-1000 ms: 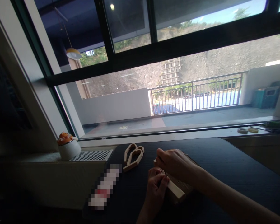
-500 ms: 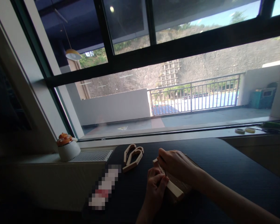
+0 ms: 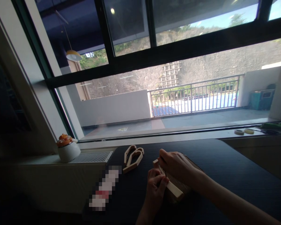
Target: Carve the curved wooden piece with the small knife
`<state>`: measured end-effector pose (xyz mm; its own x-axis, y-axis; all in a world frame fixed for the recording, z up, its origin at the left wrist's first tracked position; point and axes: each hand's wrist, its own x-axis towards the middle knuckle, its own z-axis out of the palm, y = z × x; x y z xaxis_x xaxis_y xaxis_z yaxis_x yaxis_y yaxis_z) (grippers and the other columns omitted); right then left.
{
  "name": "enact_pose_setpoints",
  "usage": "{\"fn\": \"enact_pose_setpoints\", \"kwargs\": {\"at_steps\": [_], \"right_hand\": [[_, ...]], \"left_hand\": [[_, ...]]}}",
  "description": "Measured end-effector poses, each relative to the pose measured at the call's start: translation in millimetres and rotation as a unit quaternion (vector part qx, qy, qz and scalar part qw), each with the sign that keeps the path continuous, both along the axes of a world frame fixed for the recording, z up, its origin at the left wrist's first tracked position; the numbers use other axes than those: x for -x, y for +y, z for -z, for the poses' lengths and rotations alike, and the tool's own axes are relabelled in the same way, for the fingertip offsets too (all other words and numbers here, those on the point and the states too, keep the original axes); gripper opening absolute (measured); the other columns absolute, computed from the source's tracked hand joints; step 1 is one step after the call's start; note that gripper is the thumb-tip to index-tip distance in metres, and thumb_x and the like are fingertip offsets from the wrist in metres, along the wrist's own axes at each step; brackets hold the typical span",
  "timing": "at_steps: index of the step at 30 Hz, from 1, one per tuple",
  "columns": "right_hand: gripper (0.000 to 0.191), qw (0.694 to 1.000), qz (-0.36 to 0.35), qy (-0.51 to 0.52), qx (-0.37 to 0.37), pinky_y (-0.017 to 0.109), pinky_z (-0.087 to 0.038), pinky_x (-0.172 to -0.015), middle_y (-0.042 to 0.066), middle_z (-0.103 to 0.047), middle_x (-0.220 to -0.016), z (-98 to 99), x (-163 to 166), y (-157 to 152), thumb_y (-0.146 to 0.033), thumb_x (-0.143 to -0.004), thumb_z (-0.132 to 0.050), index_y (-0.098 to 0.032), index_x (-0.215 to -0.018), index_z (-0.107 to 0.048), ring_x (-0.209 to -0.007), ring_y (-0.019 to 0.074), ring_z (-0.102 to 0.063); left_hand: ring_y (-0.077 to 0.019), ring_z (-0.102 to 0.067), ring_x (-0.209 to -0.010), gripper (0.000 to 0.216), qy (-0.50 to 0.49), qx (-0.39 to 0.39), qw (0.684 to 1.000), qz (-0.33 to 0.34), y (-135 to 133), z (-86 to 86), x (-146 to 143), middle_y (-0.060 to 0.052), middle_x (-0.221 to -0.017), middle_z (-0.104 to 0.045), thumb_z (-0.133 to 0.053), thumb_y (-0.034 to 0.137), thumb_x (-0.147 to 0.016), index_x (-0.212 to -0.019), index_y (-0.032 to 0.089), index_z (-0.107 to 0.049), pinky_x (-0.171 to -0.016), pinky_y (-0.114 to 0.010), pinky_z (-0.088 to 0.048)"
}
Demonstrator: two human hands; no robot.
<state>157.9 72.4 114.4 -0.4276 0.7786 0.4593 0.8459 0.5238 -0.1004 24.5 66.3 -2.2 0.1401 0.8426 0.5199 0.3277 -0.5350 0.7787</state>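
Since the picture of a second ago, the right hand [image 3: 174, 161] has shifted slightly to the right, so that more pale wood shows beyond its fingertips; the left hand [image 3: 155, 184] has hardly stirred. The left one pinches a pale wooden bar [image 3: 174, 189], its thumb pressed down on the top and its other fingers curled in against the near side. From that thumb the bar slants toward the person and to the right, ending in a squared end; what looks like its far end shows just past the left hand's knuckles, below the right hand's fingers. Those fingers are bunched together around a thin dark tool [image 3: 166, 174], whose lower part comes down right beside the left thumb; its exact kind is too small to tell. Under the grip and to its right lies a flat brownish slab [image 3: 183, 186], partly covered by the right hand and forearm, on a dark table [image 3: 224, 168].

To the left of the grip, near it but apart, two curved wooden frames [image 3: 131, 169] lie overlapping. Farther left and closer to the person is a pixelated strip [image 3: 105, 189]. Well beyond it stands a white pot [image 3: 69, 153] with an orange lid [image 3: 64, 140].
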Motion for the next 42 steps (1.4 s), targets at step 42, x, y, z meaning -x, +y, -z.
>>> {"fn": "enact_pose_setpoints", "kwargs": {"at_steps": [42], "right_hand": [[0.015,0.985,-0.136,-0.055,0.094,0.022,-0.028,-0.054,0.001,-0.065,-0.076,-39.0,-18.2,4.7,-0.021,-0.084,-0.044,-0.019,-0.088,-0.059,-0.064,0.0107,-0.055]], "left_hand": [[-0.0223,-0.05,-0.096,0.017,-0.023,0.006,1.0,-0.015,1.3,2.0,0.5,-0.008,-0.091,-0.055,-0.055,0.024,-0.081,-0.076,0.018,-0.07,-0.088,-0.034,-0.043]]}}
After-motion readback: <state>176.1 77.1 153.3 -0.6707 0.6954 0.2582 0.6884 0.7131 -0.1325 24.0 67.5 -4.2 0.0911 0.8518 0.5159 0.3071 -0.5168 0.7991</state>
